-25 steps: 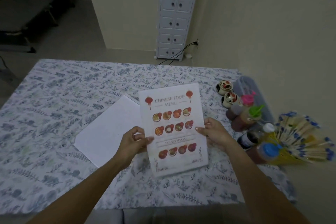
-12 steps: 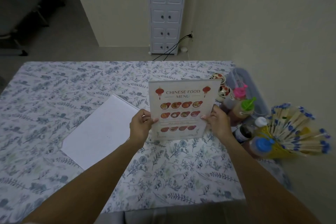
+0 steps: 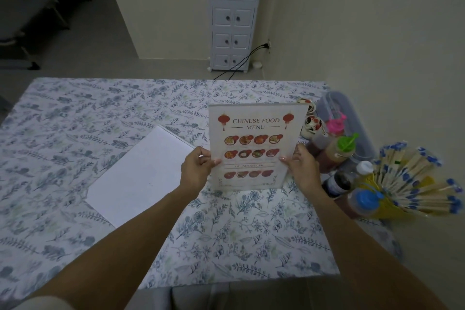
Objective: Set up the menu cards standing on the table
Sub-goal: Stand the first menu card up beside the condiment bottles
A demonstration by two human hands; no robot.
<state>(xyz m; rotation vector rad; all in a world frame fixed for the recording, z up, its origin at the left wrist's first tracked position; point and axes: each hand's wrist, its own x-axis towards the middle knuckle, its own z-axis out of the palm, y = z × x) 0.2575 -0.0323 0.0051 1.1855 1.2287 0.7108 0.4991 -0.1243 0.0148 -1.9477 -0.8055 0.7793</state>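
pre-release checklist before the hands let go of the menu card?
1. Both hands on card: ok. Left hand and right hand pinch the side edges of the menu card.
2. Card upright, print facing the person: ok.
3. Bottom edge on the table: looks down, contact cannot tell.
4. Base or stand that keeps it up: cannot tell.
5. Room to the right: not ok, bottles sit close to the card.
6. Second card standing: not ok, lies flat at left.
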